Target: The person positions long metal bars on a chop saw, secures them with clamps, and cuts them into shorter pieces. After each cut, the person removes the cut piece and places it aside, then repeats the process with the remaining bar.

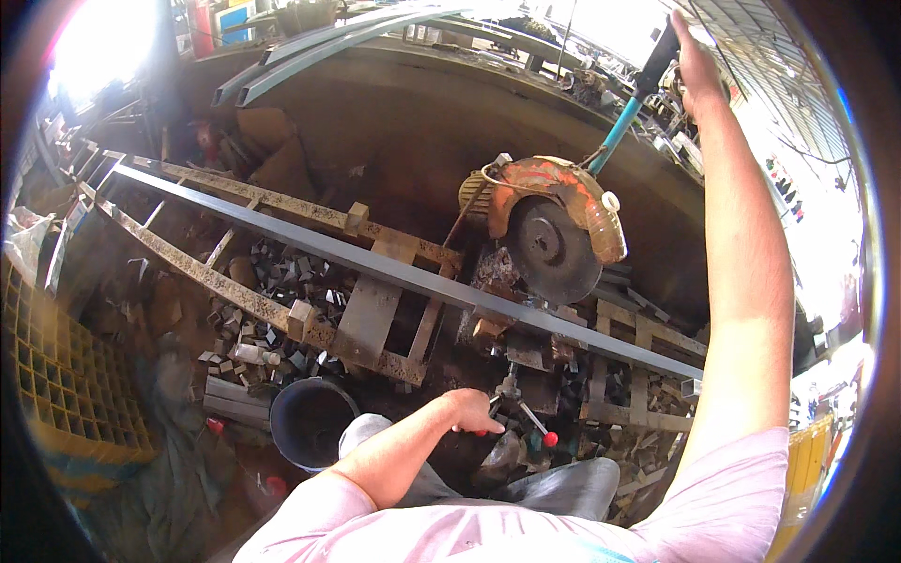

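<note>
My right hand [698,73], arm raised at the upper right, is closed on the black grip [660,58] of a cut-off saw's handle. A teal bar [617,136] joins that grip to the saw's worn orange guard [549,183]. Below the guard the dark cutting disc [552,249] stands close to a long grey square metal tube [394,270]. The tube lies across the frame, over the vise [530,353]. In front of me my left hand [471,411] is curled at the vise's red-knobbed crank handle [535,420]; its fingers partly hide one knob.
A rusty ladder-like rack [188,253] supports the tube on the left. Short metal offcuts [282,272] are heaped beneath it. A dark bucket [312,387] stands by my knee, with a yellow grid crate [70,375] further left. More tubes [347,42] lie at the back.
</note>
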`<state>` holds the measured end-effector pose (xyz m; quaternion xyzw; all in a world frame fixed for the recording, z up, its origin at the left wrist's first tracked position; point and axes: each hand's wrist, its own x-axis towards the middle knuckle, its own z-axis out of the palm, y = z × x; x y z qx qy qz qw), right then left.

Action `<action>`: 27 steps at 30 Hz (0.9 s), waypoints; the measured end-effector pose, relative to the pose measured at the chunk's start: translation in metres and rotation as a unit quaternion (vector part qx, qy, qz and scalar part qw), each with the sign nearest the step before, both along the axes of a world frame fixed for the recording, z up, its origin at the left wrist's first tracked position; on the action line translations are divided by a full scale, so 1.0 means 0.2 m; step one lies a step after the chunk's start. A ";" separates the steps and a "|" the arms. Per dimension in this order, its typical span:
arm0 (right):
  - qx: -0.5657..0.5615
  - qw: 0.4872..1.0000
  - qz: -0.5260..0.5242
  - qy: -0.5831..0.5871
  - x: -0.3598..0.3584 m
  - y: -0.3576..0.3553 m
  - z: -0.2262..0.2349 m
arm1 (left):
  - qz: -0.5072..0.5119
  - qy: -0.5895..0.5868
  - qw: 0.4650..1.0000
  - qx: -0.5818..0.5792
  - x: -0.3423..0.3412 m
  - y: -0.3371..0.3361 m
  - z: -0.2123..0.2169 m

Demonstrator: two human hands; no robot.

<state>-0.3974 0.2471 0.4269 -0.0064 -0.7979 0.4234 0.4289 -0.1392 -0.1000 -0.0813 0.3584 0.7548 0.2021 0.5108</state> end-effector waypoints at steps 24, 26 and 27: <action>-0.327 0.922 0.193 -0.081 0.04 -0.27 0.18 | -0.021 0.002 1.000 -0.005 -0.03 -0.01 0.04; -0.326 0.919 0.208 -0.080 0.08 -0.27 0.18 | -0.005 -0.007 1.000 -0.005 -0.02 -0.02 0.03; -0.326 0.919 0.208 -0.079 0.11 -0.24 0.17 | -0.008 0.006 1.000 -0.006 -0.02 -0.02 0.06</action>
